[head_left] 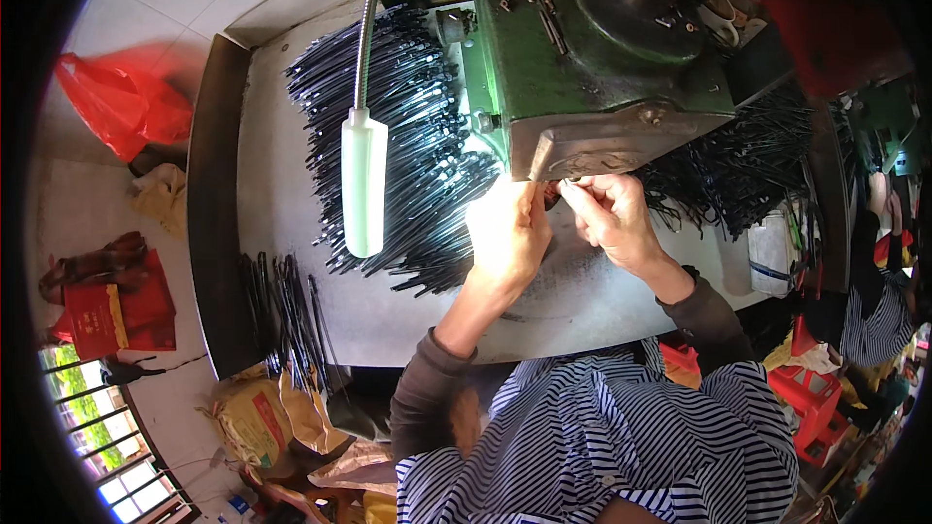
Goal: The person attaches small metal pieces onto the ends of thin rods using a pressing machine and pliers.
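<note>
Both of my hands are raised to the lower front edge of a green metal machine [602, 68], close together. My left hand [507, 233] is closed, brightly lit, with its fingertips partly hidden under the machine; what it grips cannot be made out. Just to its right, my right hand [621, 223] pinches with thumb and forefinger at a tiny dark piece too small to name. Left of my hands lies a thick pile of thin black rods [388, 136] with shiny ends. Another heap of black rods [738, 155] lies on the right, behind my right hand.
A lit lamp [363, 184] on a flexible neck hangs over the left pile. The metal tabletop [282, 175] has a raised dark side board [216, 204]. More rods [291, 311] stand at its front left corner. Small screws and pins [544, 15] lie on the machine. A red stool [808, 408] stands at right.
</note>
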The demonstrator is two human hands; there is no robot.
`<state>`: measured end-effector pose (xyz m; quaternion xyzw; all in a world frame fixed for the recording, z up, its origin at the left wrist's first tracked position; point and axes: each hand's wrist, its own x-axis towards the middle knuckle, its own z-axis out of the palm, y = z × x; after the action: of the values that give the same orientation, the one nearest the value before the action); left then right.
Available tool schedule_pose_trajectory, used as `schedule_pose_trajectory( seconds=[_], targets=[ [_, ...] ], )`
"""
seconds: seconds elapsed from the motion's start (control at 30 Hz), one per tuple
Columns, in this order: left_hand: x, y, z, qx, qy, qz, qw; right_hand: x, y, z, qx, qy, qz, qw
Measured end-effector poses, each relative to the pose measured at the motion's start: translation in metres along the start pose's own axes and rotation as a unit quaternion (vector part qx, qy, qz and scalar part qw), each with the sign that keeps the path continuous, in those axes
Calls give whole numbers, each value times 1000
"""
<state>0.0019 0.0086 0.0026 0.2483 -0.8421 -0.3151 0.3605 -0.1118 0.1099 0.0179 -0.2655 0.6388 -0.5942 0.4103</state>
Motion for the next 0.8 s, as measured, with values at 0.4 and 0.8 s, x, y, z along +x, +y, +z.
schedule_pose_trajectory(
  seconds=[0.4, 0.8],
  targets=[
    [2, -1, 1, 33, -33, -13, 999, 4, 2, 0, 28, 3, 9, 1000],
    [-2, 17, -7, 177, -137, -5, 975, 7, -2, -2, 50, -44, 29, 997]
  ],
)
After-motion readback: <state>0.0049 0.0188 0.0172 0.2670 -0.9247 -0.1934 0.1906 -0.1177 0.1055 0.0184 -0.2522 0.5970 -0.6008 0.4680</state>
